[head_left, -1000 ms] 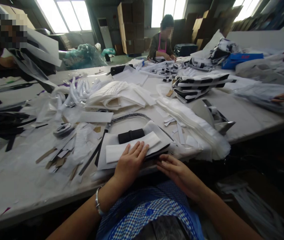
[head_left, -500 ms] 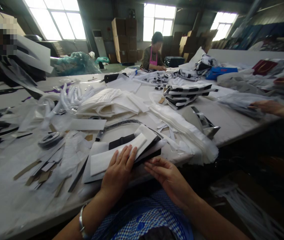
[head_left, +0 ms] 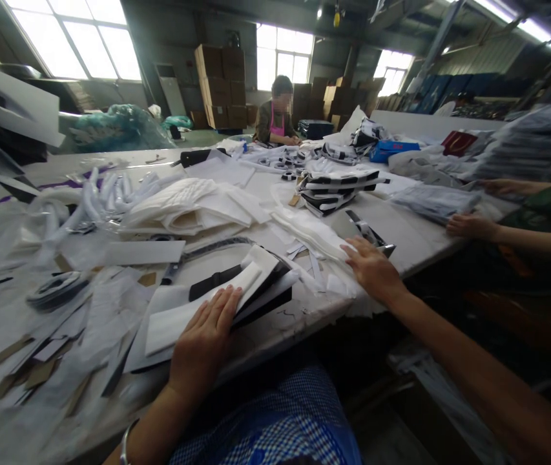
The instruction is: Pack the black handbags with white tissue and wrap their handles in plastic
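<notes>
My left hand [head_left: 207,329] lies flat, fingers stretched out, on a white padding strip [head_left: 171,328]. That strip rests on a flat grey-and-black bag piece [head_left: 146,355] with a black band [head_left: 217,283] and a dark curved handle [head_left: 217,245]. My right hand [head_left: 374,271] reaches out to the right, over the near end of a long stack of white padding strips [head_left: 299,226]. Its fingers are extended and slightly bent against the stack; the palm side is hidden. Just beyond the fingers stands a grey-and-black folded piece [head_left: 360,229].
Folded white sheets [head_left: 183,206], black-and-white bags [head_left: 336,190] and scraps [head_left: 37,374] cover the table [head_left: 420,242]. At right, a co-worker's hands [head_left: 471,227] touch a plastic-wrapped pack [head_left: 433,200]. Another person [head_left: 279,116] sits across. The table edge [head_left: 299,329] runs before me.
My right hand has left the near edge of the bag piece and moved right and forward to the white stack. My left hand stays on the strip. The view has shifted right.
</notes>
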Motion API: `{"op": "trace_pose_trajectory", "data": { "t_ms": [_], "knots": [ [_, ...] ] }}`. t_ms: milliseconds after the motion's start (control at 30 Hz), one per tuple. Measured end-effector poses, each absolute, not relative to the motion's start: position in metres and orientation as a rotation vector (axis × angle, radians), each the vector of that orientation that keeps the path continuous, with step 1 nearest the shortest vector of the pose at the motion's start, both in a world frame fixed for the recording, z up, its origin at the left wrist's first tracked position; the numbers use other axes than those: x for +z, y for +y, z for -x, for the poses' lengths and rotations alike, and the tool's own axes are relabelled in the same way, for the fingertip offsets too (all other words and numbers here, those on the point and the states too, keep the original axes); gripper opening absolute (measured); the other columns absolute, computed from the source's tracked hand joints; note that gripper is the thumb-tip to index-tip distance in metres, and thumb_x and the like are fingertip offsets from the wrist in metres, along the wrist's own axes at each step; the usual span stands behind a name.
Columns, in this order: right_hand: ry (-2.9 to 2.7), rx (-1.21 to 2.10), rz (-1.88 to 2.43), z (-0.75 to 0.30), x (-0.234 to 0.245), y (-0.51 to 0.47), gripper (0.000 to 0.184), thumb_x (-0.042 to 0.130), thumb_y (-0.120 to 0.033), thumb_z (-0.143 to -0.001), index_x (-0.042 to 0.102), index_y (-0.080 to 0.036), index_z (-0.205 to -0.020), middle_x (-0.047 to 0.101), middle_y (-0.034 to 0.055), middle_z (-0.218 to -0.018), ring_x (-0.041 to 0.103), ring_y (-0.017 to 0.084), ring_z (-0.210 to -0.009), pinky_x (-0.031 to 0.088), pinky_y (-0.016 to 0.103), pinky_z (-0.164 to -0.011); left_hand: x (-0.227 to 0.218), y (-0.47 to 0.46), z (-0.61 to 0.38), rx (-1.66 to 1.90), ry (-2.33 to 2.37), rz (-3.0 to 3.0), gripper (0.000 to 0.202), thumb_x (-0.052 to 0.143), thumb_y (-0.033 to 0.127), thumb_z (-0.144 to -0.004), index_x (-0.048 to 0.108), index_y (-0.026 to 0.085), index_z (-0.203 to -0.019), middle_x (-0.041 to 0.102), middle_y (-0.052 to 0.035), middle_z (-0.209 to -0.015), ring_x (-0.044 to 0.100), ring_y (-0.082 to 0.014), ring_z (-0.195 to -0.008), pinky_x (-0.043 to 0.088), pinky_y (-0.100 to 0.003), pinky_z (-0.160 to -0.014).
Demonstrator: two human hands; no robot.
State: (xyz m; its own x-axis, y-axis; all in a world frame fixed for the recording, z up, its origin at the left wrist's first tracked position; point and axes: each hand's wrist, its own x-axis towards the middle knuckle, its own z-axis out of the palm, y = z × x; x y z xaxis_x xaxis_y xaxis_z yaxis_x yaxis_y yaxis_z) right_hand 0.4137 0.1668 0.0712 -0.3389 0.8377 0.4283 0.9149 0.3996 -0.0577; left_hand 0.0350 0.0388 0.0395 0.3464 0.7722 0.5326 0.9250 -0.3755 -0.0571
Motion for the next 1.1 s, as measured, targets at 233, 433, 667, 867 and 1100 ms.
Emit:
{"op": "trace_pose_trajectory", "data": {
  "t_ms": [233, 433, 667, 867, 1100],
  "knots": [
    [-2.46, -0.403, 1.594, -0.457, 0.048, 0.221, 0.031, 0.052, -0.014, -0.093, 0.071, -0.02, -0.117, 0.057, 0.0136, -0.144, 0.037, 0.037, -0.144, 0.023, 0.068, -0.114, 0.036, 0.039, -0.034, -0.584, -1.489, 2.281, 0.07, 0.046, 0.009, -0.086, 0.033, 0.017, -0.154, 0.049, -0.0094, -0.152, 0.054, -0.0269, -0.134, 0.048, -0.043, -0.11],
    [-2.443, -0.274, 1.449, -0.458, 0.058, 0.228, 0.024, 0.053, -0.018, -0.093, 0.077, -0.024, -0.092, 0.077, 0.0052, -0.111, 0.063, 0.027, -0.121, 0.034, 0.054, -0.114, 0.038, 0.039, -0.036, -0.61, -1.493, 2.271, 0.069, 0.046, 0.008, -0.085, 0.034, 0.017, -0.153, 0.052, -0.0094, -0.149, 0.056, -0.0272, -0.132, 0.05, -0.044, -0.108],
    [-2.298, -0.003, 1.305, -0.406, 0.088, 0.203, 0.028, 0.048, -0.028, -0.098, 0.074, -0.019, -0.105, 0.072, 0.01, -0.123, 0.066, 0.024, -0.117, 0.046, 0.042, -0.106, 0.05, 0.043, -0.03, -0.693, -1.602, 2.237, 0.07, 0.05, 0.012, -0.087, 0.031, 0.02, -0.154, 0.053, -0.01, -0.148, 0.057, -0.0261, -0.131, 0.048, -0.04, -0.109],
    [-2.447, 0.631, 0.989, -0.33, 0.071, 0.14, 0.022, 0.053, -0.029, -0.096, 0.074, -0.024, -0.096, 0.071, 0.0039, -0.126, 0.068, 0.019, -0.114, 0.053, 0.032, -0.097, 0.061, 0.047, -0.025, -0.734, -1.724, 2.17, 0.069, 0.053, 0.017, -0.087, 0.032, 0.02, -0.153, 0.055, -0.0088, -0.147, 0.059, -0.0262, -0.127, 0.05, -0.037, -0.105],
    [-2.413, 1.049, 0.838, -0.292, 0.051, 0.116, 0.032, 0.051, -0.041, -0.098, 0.075, -0.024, -0.085, 0.076, 0.0034, -0.112, 0.067, 0.023, -0.115, 0.044, 0.043, -0.109, 0.062, 0.05, -0.021, -0.773, -1.766, 2.144, 0.072, 0.054, 0.016, -0.086, 0.029, 0.023, -0.154, 0.054, -0.0076, -0.148, 0.06, -0.0256, -0.127, 0.048, -0.035, -0.106]
  ]
}}
